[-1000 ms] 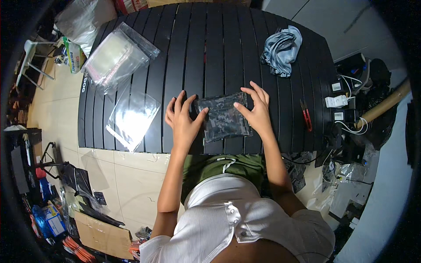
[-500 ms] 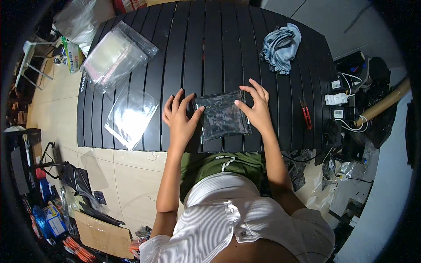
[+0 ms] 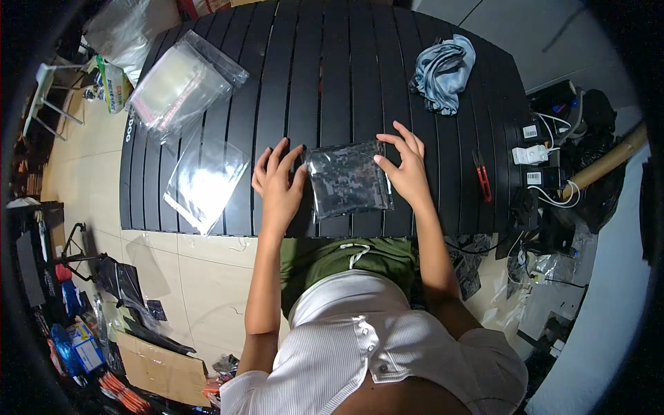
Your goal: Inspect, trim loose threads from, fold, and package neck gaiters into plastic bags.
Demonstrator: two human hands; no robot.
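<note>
left hand (image 3: pixel 279 185) and right hand (image 3: pixel 409 174), fingers loosely parted, flank a plastic-wrapped camouflage packet (image 3: pixel 349 181). it lies on a slatted table (image 3: pixel 336 97).

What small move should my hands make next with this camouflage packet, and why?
Perhaps gently smooth the camouflage-patterned packet: its glossy clear wrapping looks slightly wrinkled, and your left hand and right hand are at opposite sides of it.

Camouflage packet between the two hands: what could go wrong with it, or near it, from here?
The shiny camouflage packet might slip on the black slatted table, as the left hand and right hand are only at its sides. A clear bag reaches the table's near edge, so a careless touch might push it off.
</note>
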